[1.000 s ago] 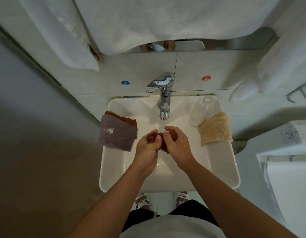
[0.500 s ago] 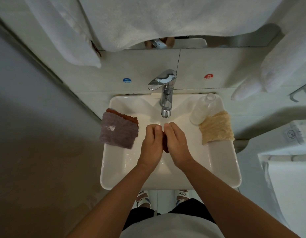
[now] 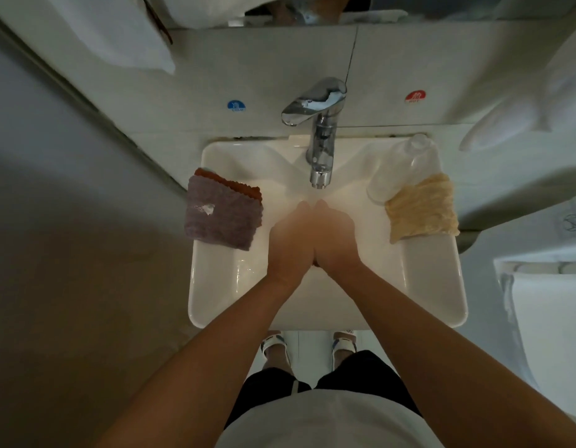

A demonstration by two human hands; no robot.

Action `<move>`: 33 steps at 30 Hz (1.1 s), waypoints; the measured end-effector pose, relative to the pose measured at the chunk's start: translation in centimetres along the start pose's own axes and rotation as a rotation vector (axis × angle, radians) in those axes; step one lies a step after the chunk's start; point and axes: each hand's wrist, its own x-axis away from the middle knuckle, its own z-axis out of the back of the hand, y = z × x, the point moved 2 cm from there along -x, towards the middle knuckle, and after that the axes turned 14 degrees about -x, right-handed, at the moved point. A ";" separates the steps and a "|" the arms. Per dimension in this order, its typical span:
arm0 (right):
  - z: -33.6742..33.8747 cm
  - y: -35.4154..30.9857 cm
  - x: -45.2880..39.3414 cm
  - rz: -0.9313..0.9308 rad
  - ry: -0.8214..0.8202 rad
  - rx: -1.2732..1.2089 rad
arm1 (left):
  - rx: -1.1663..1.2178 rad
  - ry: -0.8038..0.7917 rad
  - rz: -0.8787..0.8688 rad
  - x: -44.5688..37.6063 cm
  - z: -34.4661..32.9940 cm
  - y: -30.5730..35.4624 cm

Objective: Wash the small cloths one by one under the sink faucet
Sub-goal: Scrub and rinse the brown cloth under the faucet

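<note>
Below the chrome faucet (image 3: 320, 150), over the white sink (image 3: 441, 286), my left hand (image 3: 291, 240) and my right hand (image 3: 336, 236) press palm to palm with fingers straight towards the spout. A small brown cloth (image 3: 316, 262) is squeezed between them; only a dark sliver shows at the heels of the palms. On the sink's left rim lies a purple-grey cloth (image 3: 220, 218) on top of a rust-brown cloth (image 3: 234, 185). A yellow cloth (image 3: 420, 210) is draped over the right rim. Whether water runs I cannot tell.
A clear plastic bottle (image 3: 399, 166) stands at the sink's back right corner, touching the yellow cloth. White towels (image 3: 118, 30) hang above left and right. A white fixture (image 3: 551, 302) stands to the right, a grey wall to the left.
My hands went from rubbing the bunched brown cloth with curled fingers to pressing flat together around it, hiding most of it. The view tilted down and closer.
</note>
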 end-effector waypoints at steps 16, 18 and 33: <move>-0.6 1.7 -1.8 0.073 0.156 0.079 | -0.050 -0.016 0.061 -1.3 -0.5 -1.4; -0.5 2.2 -1.9 0.048 0.155 0.068 | -0.063 -0.029 0.078 -1.1 -0.7 -1.4; 9.4 -4.6 1.5 0.026 -0.380 0.022 | -0.001 -0.445 -0.065 1.3 4.9 3.3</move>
